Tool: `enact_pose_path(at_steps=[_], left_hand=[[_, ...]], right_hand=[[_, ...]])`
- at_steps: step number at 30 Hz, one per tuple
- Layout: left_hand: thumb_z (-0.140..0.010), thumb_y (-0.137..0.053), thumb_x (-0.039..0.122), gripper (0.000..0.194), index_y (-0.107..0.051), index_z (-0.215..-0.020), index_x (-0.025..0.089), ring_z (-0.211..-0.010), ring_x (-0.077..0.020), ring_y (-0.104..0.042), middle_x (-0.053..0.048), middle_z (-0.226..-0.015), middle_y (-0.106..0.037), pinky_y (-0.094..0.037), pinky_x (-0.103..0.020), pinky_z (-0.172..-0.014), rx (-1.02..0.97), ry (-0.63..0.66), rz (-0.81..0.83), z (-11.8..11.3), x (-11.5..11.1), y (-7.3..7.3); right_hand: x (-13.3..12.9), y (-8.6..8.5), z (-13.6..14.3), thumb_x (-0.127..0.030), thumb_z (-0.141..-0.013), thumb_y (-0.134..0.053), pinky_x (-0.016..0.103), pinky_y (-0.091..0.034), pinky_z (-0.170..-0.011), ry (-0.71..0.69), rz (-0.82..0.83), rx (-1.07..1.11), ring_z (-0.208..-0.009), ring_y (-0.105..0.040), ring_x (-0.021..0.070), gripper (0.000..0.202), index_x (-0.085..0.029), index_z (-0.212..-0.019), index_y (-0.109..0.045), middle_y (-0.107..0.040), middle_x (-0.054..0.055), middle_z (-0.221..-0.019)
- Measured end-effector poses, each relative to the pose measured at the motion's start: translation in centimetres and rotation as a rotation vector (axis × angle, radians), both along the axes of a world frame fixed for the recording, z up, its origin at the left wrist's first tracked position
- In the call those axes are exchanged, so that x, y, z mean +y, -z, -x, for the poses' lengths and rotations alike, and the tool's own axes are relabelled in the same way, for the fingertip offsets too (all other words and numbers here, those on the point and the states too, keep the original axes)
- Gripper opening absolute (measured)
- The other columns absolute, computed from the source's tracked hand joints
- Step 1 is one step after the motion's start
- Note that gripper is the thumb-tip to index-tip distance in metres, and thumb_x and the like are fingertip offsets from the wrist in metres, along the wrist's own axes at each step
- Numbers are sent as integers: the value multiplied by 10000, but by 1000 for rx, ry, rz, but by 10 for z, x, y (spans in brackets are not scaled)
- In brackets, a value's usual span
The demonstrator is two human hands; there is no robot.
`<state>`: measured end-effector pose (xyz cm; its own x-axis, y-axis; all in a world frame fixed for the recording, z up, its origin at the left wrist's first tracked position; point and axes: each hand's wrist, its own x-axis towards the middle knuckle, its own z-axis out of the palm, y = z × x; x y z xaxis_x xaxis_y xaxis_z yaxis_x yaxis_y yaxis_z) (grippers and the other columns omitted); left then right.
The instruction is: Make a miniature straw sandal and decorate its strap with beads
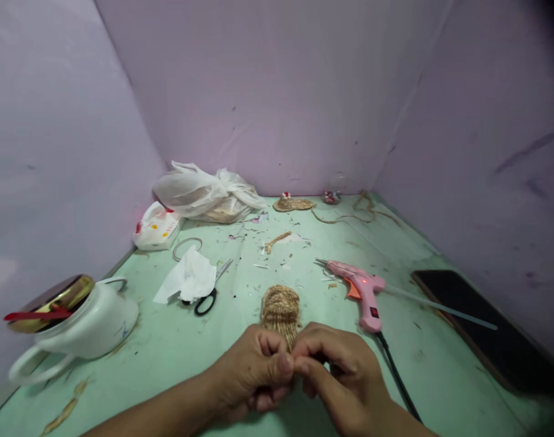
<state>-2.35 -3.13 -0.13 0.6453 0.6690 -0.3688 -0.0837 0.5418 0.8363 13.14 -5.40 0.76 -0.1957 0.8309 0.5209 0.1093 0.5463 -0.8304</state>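
A small twine slipper (280, 303), tan and ribbed, lies just beyond my hands, its near end covered by them. My left hand (257, 371) is closed in a pinch, thumb pressed on the forefinger. Touching it at the fingertips, my right hand (343, 367) is closed in a pinch too. Whatever sits between the fingertips is too small or too hidden to make out. To the right lies a pink hot glue gun (365, 294), a clear glue stick (445, 308) jutting from its back and a red light showing.
At left stand a white teapot-like mug (97, 325) and a gold lid (53, 300). Scissors (207, 302) lie partly under white tissue (189, 276). A plastic bag (208, 194), another twine slipper (295, 205) and loose twine (363, 212) are at the back. A phone (481, 328) lies right.
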Motion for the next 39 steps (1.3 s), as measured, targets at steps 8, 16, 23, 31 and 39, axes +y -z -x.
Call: enact_pose_path(at_steps=[8,16,23,31,39], left_hand=[[-583,-696,628,517,-505,-551,149,-287,-16,-322,53,-418,-459,-162,-159,-272,-23,-37,-70,-1,1,3],[-552,-773,481,435,-509,-511,137,-464,-50,-382,38,-474,-469,-290,-181,-453,175,-228,-389,-4,0,-7],[-655,-643,487,367,-494,-550,168,-362,-45,-303,50,-449,-443,-198,-185,-361,280,-567,-492,32,36,-36],[-683,-491,248,129,-554,-778,187,-424,-110,-449,32,-563,-527,-310,-221,-424,966,-346,-759,76,82,-34],[-682,-532,249,105,-575,-640,163,-738,-301,-589,-142,-716,-630,-354,-327,-585,1452,-109,-854,76,78,-19]], right_hand=[[-1,6,2,-149,-873,-378,224,-398,-505,-10,-2,-198,-539,-510,111,157,-195,-747,-460,-540,6,-631],[-4,10,3,-124,-856,-309,229,-328,-476,20,-89,-264,-499,-414,104,145,-225,-767,-360,-406,-40,-610],[-10,5,-8,-128,-843,-307,248,-299,-488,-29,-214,-111,-502,-411,111,157,-222,-727,-357,-394,-39,-574],[26,-7,-40,-286,-797,-524,234,-272,-453,263,391,-787,-459,-430,106,194,-182,-651,-599,-517,-21,-507],[28,20,-5,-444,-602,-728,223,-93,-347,284,483,-737,-357,-215,68,338,-193,-436,-573,-399,-27,-368]])
